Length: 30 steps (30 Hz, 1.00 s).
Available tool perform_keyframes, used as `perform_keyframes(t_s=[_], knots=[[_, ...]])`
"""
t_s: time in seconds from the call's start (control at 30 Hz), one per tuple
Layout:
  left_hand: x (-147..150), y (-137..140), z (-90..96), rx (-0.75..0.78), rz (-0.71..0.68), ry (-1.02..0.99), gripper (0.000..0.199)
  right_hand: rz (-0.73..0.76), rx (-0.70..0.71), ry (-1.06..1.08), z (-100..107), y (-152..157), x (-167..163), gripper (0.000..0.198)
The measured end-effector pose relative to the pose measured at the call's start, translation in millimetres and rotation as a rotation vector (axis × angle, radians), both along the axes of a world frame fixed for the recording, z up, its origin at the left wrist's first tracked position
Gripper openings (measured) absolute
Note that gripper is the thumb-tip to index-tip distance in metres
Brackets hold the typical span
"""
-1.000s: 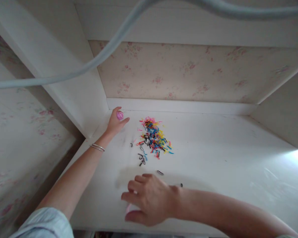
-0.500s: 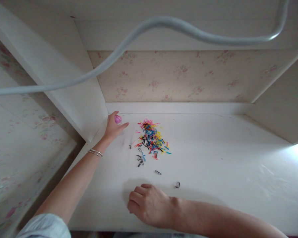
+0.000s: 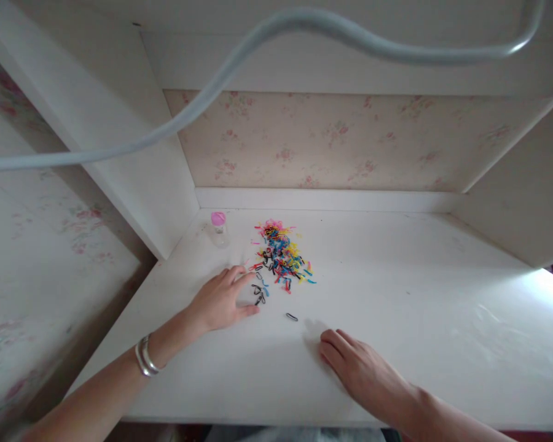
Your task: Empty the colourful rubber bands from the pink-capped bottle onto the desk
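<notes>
Small elastic bands [image 3: 282, 253] in pink, yellow, blue, red and black lie in a loose heap on the white desk. My left hand [image 3: 223, 299] hovers at the heap's near left edge, fingers apart and holding nothing. Several stray black bands [image 3: 258, 296] lie close to its fingertips. My right hand [image 3: 350, 359] rests low over the desk with its fingers curled together; whatever is under or inside them is hidden. One black band [image 3: 292, 317] lies alone between the two hands. Behind my left hand stands a small clear bottle [image 3: 219, 230] with a pink lid.
A thick pale cable [image 3: 304, 19] crosses the upper view, in front of the shelf. White side panels [image 3: 166, 202] bound the desk [image 3: 396, 258] on the left and right. Flowered wallpaper [image 3: 332, 138] covers the back.
My left hand has let go of the pink-lidded bottle and come nearer, to the bands. My right hand has shifted right, over the spot where a black band lay; that band is out of sight.
</notes>
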<state>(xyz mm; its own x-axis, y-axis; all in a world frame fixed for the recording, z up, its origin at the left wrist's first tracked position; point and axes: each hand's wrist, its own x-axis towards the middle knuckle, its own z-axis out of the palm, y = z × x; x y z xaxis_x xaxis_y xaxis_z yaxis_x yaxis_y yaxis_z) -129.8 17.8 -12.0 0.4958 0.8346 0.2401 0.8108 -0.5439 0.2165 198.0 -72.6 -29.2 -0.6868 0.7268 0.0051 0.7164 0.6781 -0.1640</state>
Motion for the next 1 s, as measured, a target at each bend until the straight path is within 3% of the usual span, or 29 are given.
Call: perform_keyframes(t_s=[0.13, 0.3, 0.5, 0.7, 0.83, 0.9, 1.0], knots=[[8.0, 10.5, -18.4, -0.037, 0.069, 0.033, 0.052, 0.042, 0.065, -0.009, 0.7, 16.7, -19.6, 0.011], [16.9, 24.8, -20.8, 0.011, 0.032, 0.05, 0.032, 0.177, 0.223, 0.038, 0.2, 37.1, -44.6, 0.017], [30.1, 36.5, -26.9, 0.043, 0.012, 0.072, 0.022, 0.079, 0.234, 0.089, -1.8, 70.0, -48.8, 0.018], [40.1, 40.4, -24.5, 0.035, 0.011, -0.092, 0.029, 0.047, 0.25, 0.125, -4.3, 102.3, -51.9, 0.025], [39.7, 33.8, -23.2, -0.01, -0.089, -0.02, 0.077, -0.025, 0.26, 0.126, -6.2, 130.4, -56.3, 0.031], [38.7, 34.6, -28.3, -0.025, -0.101, 0.018, 0.09, -0.071, 0.237, 0.112, -8.6, 147.4, -59.2, 0.037], [39.5, 47.3, -40.5, -0.026, -0.001, 0.014, 0.082, -0.143, 0.188, 0.09, -13.0, 175.3, -66.8, 0.05]])
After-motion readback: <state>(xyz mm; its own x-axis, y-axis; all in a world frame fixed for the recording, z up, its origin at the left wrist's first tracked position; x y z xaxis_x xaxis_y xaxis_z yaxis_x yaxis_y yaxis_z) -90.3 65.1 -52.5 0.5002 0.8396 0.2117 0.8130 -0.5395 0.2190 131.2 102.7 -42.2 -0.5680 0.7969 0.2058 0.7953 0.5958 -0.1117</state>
